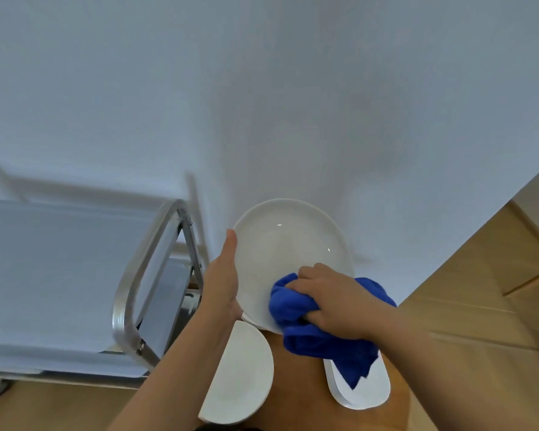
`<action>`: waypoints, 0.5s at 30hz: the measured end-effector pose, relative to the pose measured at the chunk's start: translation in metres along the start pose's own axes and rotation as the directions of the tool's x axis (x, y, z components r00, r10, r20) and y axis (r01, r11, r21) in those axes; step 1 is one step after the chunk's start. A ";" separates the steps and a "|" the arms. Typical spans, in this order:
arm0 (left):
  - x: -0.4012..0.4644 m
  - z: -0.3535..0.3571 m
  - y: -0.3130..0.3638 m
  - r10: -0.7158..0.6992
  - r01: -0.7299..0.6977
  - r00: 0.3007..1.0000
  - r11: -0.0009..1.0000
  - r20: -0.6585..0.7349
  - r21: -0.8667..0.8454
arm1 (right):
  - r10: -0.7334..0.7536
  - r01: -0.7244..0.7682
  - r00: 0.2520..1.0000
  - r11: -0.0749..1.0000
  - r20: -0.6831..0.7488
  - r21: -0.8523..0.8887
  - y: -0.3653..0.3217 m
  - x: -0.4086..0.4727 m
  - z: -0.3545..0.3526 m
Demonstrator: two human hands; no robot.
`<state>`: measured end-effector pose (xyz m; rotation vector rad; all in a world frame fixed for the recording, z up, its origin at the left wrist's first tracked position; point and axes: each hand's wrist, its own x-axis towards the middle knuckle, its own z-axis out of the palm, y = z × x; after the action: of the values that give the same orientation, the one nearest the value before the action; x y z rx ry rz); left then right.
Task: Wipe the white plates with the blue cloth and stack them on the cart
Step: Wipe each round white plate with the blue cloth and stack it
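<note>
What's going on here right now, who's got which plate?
A person is partway through wiping. The left hand steadies a white plate by its edge, held up and tilted, while the right hand grips the bunched blue cloth and presses it against the plate's lower face. Two more plates lie lower in view on a brown surface: one below the left hand, one partly under the hanging cloth. The cart stands to the left, and no plate shows on its visible shelf.
</note>
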<state>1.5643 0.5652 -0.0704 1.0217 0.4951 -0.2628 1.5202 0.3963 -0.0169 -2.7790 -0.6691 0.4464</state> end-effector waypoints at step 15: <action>-0.008 0.025 0.013 0.140 -0.148 0.984 0.986 0.109 0.072 | -0.093 -0.206 0.718 0.918 -0.690 -0.338 -0.028 0.049 -0.008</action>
<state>1.5694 0.5504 -0.0458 1.1101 0.3169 -0.2065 1.5534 0.4421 -0.0122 -2.9842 -0.5083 -0.8158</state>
